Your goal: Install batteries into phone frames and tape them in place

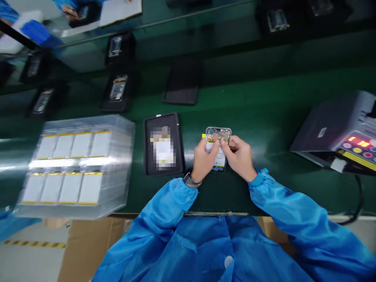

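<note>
An opened phone body (217,136) with a white battery and a yellow tab is held over the green belt (258,117). My left hand (203,160) grips its left side, thumb pressed on the middle. My right hand (239,156) grips the right side, fingertips pinching at the same spot near the top of the battery. Both arms wear blue sleeves, and a watch sits on my left wrist.
A black tray (149,156) holding another phone lies just left of my hands. A clear stacked tray (117,129) of white batteries sits at the left. A grey machine (329,125) with lit buttons stands at the right. More black trays ride the belt behind.
</note>
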`<state>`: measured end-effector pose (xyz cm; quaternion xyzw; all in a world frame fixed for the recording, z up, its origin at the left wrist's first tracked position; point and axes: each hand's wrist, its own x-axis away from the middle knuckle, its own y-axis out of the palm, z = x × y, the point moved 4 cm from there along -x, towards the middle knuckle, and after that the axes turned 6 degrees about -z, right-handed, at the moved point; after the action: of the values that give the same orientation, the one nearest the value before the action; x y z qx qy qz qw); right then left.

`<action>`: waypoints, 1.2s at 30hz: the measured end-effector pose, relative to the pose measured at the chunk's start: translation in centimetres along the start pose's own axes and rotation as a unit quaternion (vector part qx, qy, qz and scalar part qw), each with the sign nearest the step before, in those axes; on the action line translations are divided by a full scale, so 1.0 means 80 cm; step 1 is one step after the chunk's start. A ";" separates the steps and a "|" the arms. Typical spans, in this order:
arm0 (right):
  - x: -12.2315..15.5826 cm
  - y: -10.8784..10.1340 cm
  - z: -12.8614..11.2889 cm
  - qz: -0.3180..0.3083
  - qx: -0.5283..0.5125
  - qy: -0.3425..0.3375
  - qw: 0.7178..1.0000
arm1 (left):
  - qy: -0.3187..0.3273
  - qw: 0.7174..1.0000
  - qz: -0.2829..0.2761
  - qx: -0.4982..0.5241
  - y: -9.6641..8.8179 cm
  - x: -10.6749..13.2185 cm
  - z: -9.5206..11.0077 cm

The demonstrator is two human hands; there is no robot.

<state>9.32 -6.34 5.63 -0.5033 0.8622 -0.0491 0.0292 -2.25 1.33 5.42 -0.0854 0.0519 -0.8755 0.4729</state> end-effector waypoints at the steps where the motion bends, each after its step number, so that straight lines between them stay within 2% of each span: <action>1: 0.000 0.000 0.000 0.001 0.011 -0.002 1.000 | 0.001 1.000 0.004 -0.002 -0.001 0.000 0.001; 6: 0.003 -0.001 0.000 0.008 0.033 -0.008 0.999 | -0.009 1.000 0.022 -0.004 0.000 0.003 0.007; 14: 0.004 0.003 -0.002 0.032 0.010 0.003 0.999 | -0.023 0.999 0.033 0.007 0.006 0.004 0.008; 18: 0.004 0.001 -0.003 0.026 -0.009 0.004 1.000 | -0.008 0.999 -0.013 0.042 0.004 0.001 0.005; 25: -0.002 -0.016 0.001 0.052 0.024 -0.002 0.998 | 0.034 0.991 -0.119 0.050 0.003 0.001 -0.003; 30: -0.010 -0.018 -0.002 0.030 0.034 -0.002 0.999 | -0.008 0.979 -0.135 0.153 0.009 0.000 -0.011; 33: 0.009 -0.037 -0.025 0.049 0.057 0.001 0.997 | -0.045 0.968 -0.126 0.213 0.010 -0.001 -0.014; 36: 0.064 -0.079 -0.058 0.124 0.081 0.016 0.989 | -0.091 0.959 -0.095 0.252 0.007 -0.003 -0.015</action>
<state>11.84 -13.64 10.96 -0.3875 0.9116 -0.1228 0.0620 -1.90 1.21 4.09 -0.0474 -0.2223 -0.8897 0.3960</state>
